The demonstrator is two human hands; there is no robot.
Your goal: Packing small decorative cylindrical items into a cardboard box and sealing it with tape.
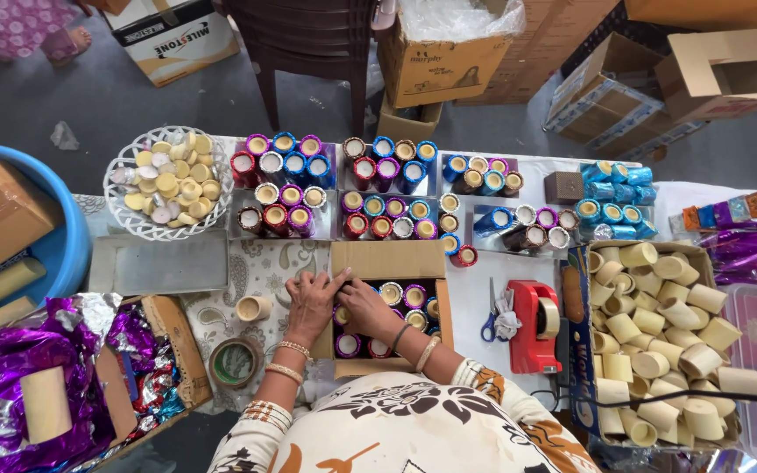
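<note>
- Foil-wrapped cylindrical cups (378,346), in purple, red and blue with pale open tops, stand upright in rows inside the small open brown cardboard box (387,260) at the near centre of the table.
- Left hand (311,298) rests on the left rim of the box, fingers bent and close together over the nearest cups; whether they pinch one cannot be told.
- Right hand (368,307) lies inside the box, just right of the left hand, fingers curled down onto the cup tops; the grip itself is hidden.
- Handling, as a judgement: the cups look light and hollow, with thin walls that would dent under pressure and a slick foil skin. Take hold at the side wall near the rim, with light pressure.
- Box walls stand close around the cups, so room inside is tight; straight upward is the free direction.
- Behind the box, further wrapped cups (387,219) stand packed in clear trays (335,180).
- Right of the box lie blue-handled scissors (490,322) and a red tape dispenser (532,326); a strip of bare white tabletop (475,293) lies between.
- Left of the box, one bare tan cup (253,308) lies near a tape roll (236,362).
</note>
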